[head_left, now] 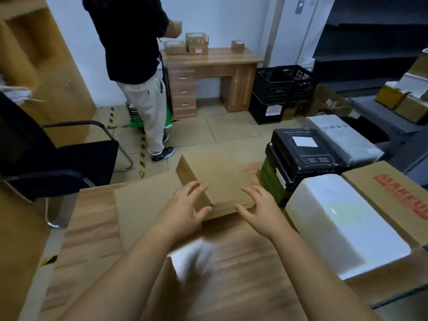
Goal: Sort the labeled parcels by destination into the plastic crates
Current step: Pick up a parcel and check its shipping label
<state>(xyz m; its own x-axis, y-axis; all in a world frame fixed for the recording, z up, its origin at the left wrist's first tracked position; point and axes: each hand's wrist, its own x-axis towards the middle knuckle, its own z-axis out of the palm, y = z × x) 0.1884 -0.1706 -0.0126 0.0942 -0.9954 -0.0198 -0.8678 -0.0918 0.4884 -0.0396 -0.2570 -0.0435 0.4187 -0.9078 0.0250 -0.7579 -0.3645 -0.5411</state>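
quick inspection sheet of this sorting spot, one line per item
surface: wooden table, cardboard sheet lying on it
job's things: flat brown parcel at the table's far edge; black crates stacked by the far wall
clutter: blurred white item near the forearms, unidentifiable; black boxes, white wrapped parcel, red-printed carton at right
hands: left hand and right hand open, fingers spread at the parcel's near edge, no grip
cables: nothing seen
surroundings: another person at a far desk with small boxes on it; black chair at left
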